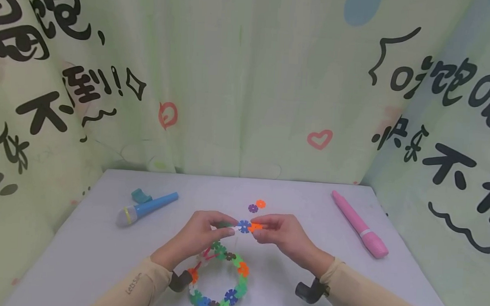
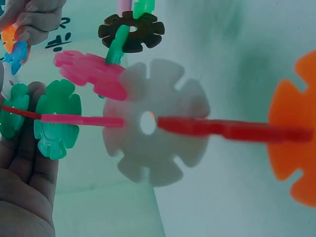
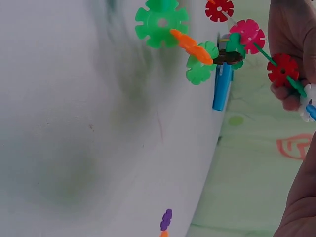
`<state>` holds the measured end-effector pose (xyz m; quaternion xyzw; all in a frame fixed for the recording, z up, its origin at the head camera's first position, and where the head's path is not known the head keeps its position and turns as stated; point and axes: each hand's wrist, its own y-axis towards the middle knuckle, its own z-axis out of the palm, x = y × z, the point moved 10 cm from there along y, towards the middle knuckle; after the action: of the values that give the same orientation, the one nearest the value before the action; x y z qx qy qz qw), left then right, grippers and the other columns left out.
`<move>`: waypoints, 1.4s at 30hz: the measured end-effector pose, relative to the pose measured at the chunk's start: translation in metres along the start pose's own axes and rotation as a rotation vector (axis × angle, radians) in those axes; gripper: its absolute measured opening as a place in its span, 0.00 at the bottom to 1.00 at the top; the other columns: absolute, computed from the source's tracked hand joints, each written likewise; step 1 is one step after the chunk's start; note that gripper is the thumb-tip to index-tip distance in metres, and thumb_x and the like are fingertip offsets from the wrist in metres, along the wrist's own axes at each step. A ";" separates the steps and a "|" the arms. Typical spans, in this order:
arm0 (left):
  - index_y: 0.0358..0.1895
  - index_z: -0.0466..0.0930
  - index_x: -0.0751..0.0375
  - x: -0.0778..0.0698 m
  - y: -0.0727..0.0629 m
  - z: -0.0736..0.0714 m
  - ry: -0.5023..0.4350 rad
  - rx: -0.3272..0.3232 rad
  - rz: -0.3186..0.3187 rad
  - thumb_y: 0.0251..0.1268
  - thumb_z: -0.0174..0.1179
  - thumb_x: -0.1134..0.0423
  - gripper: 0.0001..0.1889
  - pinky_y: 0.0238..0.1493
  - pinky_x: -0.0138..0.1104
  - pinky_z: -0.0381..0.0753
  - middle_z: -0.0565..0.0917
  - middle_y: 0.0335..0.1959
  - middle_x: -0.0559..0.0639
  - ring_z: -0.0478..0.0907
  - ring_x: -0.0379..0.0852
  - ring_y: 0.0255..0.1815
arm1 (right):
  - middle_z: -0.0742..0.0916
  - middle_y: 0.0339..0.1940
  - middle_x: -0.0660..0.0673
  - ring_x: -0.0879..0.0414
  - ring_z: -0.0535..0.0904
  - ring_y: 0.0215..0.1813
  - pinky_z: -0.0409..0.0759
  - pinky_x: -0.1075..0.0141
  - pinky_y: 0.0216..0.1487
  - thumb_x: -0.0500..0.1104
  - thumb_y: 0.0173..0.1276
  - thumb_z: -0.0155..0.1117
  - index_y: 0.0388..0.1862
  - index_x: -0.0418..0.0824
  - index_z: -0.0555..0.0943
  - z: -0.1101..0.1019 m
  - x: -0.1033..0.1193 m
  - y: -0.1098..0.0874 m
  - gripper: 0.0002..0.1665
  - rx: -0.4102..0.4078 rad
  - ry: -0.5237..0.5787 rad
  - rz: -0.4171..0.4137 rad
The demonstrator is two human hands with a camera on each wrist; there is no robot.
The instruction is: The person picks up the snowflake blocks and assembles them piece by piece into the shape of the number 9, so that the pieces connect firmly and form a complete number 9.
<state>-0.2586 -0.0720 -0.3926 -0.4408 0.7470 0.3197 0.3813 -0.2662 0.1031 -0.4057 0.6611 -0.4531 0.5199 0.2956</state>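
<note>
A chain of colourful snowflake discs [image 1: 241, 289] hangs in a loop below both hands, in green, brown, orange, blue, pink and white. My left hand [image 1: 204, 229] pinches its upper end near a white disc [image 3: 308, 103]. Between the hands shows a blue snowflake disc [image 1: 244, 226], beside an orange disc [image 1: 256, 227] that my right hand [image 1: 284, 232] pinches between thumb and fingers. Green discs [image 2: 58, 118] lie close to the left palm in the left wrist view. Fingers partly cover the joins, so how firmly the blue and orange discs interlock is hidden.
A purple disc [image 1: 252, 208] and a loose orange disc [image 1: 261, 203] lie beyond the hands on the white table [image 1: 309, 197]. A blue toy microphone [image 1: 148, 208] and a teal piece [image 1: 141, 196] lie left, a pink microphone-shaped toy [image 1: 361, 226] right. Curtains [image 1: 240, 79] surround the table.
</note>
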 end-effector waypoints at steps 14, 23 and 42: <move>0.54 0.84 0.46 0.006 0.002 -0.001 0.039 -0.006 -0.067 0.68 0.65 0.57 0.13 0.38 0.38 0.82 0.84 0.51 0.39 0.78 0.43 0.42 | 0.88 0.45 0.42 0.48 0.85 0.49 0.82 0.57 0.51 0.43 0.65 0.73 0.67 0.42 0.76 0.002 -0.005 0.014 0.31 0.137 -0.102 -0.051; 0.53 0.85 0.49 0.009 0.000 -0.006 0.070 -0.013 -0.070 0.69 0.65 0.56 0.12 0.39 0.38 0.81 0.84 0.49 0.40 0.78 0.43 0.40 | 0.87 0.48 0.43 0.50 0.84 0.49 0.83 0.57 0.49 0.40 0.63 0.74 0.60 0.38 0.81 -0.033 -0.051 0.045 0.26 0.046 -0.369 0.007; 0.52 0.85 0.51 0.012 0.000 -0.006 0.052 -0.006 -0.057 0.69 0.65 0.56 0.12 0.42 0.39 0.80 0.84 0.49 0.41 0.78 0.43 0.41 | 0.85 0.51 0.46 0.49 0.81 0.53 0.80 0.55 0.54 0.37 0.65 0.70 0.58 0.41 0.82 -0.068 -0.091 0.099 0.22 -0.122 -0.486 0.081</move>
<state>-0.2640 -0.0815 -0.3999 -0.4713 0.7429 0.2993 0.3694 -0.3886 0.1472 -0.4812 0.7288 -0.5676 0.3288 0.1964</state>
